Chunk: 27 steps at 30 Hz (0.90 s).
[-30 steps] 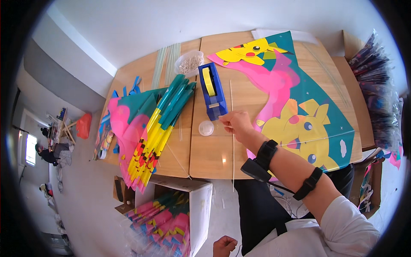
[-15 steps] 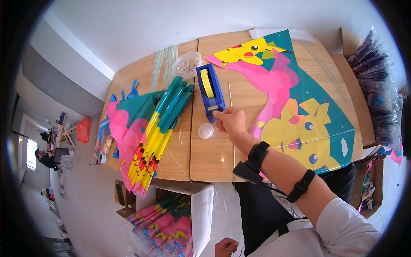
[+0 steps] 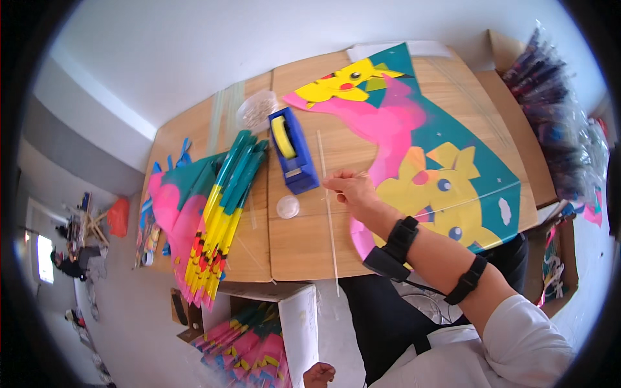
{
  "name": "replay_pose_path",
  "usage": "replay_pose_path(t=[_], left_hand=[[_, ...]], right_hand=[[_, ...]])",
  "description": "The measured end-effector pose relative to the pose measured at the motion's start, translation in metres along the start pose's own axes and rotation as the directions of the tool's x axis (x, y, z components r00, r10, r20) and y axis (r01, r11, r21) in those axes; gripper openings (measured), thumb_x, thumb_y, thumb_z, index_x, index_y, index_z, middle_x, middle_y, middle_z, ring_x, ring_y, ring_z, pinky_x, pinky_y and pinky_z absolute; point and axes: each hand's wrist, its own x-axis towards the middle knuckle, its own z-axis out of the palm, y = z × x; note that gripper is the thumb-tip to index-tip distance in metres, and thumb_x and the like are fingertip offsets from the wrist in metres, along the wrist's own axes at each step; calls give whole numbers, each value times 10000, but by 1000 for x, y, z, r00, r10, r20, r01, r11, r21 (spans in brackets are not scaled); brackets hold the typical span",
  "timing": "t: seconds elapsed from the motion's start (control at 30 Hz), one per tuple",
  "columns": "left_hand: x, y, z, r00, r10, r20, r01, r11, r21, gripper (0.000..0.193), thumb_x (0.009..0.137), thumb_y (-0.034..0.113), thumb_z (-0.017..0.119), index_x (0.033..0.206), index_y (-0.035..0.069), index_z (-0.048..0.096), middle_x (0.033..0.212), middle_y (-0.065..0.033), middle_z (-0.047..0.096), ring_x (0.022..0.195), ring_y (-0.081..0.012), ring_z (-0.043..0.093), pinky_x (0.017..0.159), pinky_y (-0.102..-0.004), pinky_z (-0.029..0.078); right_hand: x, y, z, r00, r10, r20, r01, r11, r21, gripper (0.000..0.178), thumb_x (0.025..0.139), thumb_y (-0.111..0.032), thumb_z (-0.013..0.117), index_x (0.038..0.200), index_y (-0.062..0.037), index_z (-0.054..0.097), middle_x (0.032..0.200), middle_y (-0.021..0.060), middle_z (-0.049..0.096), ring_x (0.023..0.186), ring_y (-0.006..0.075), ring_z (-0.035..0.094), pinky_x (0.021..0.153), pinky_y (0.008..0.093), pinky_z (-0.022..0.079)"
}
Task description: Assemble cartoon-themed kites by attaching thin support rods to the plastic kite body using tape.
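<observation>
My right hand (image 3: 352, 189) pinches thumb and fingers together just right of a blue tape dispenser (image 3: 301, 173) with a yellow roll. Whatever lies in the pinch is too small to make out. Beneath the fingertips a thin pale rod (image 3: 332, 239) runs toward the table's front edge. A kite sheet (image 3: 424, 132) in pink, teal and yellow, printed with cartoon figures, spreads flat to the right, partly under my forearm. My left hand (image 3: 319, 375) hangs low below the table with curled fingers; I see nothing in it. A small round clear dish (image 3: 288, 207) sits near the dispenser.
Rolled kites (image 3: 223, 213) lie on more printed sheets at the left. Behind them stand a bowl of small pale pieces (image 3: 257, 110) and thin rods (image 3: 226, 119). An open box (image 3: 301, 330) of wrapped kites stands below the table; bagged goods (image 3: 540, 110) fill the right side.
My right hand has come off the tape dispenser's cutting end and now sits a little to its right, still pinching. The whole view has shifted slightly; the left hand stays low.
</observation>
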Motion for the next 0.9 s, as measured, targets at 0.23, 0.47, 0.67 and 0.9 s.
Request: replay_pose_path(t=[0.23, 0.47, 0.67, 0.9], left_hand=[[39, 40, 1, 963, 173, 205, -225, 938, 265, 28, 742, 40, 551, 737, 33, 578, 646, 17, 517, 605, -73, 453, 562, -207, 362], [60, 157, 80, 840, 333, 429, -522, 713, 468, 75, 753, 55, 585, 813, 8, 583, 717, -5, 519, 701, -111, 480, 665, -255, 407], [117, 188, 133, 881, 297, 368, -402, 880, 251, 18, 767, -25, 574, 772, -11, 563, 639, -58, 573, 541, -103, 518, 520, -223, 417], [166, 221, 185, 857, 368, 360, -483, 817, 315, 35, 786, -11, 581, 780, 15, 558, 624, -24, 548, 519, -85, 489, 498, -203, 390]], right_hand=[[-42, -67, -167, 1000, -8, -4, 9, 915, 404, 145, 768, 22, 660, 704, -75, 574, 664, 1, 539, 592, 86, 494, 506, 233, 374], [-121, -91, -343, 931, -168, -323, 325, 781, 533, 146, 777, 41, 642, 748, -59, 540, 666, 4, 504, 583, 92, 457, 504, 239, 368], [-140, -94, -424, 888, -161, -430, 368, 810, 457, 178, 785, 41, 634, 722, -71, 511, 665, -5, 496, 552, 80, 440, 475, 221, 361], [-121, -101, -462, 617, -521, -590, 290, 847, -445, 132, 682, -57, 718, 650, -13, 598, 566, -13, 512, 516, 80, 453, 475, 248, 362]])
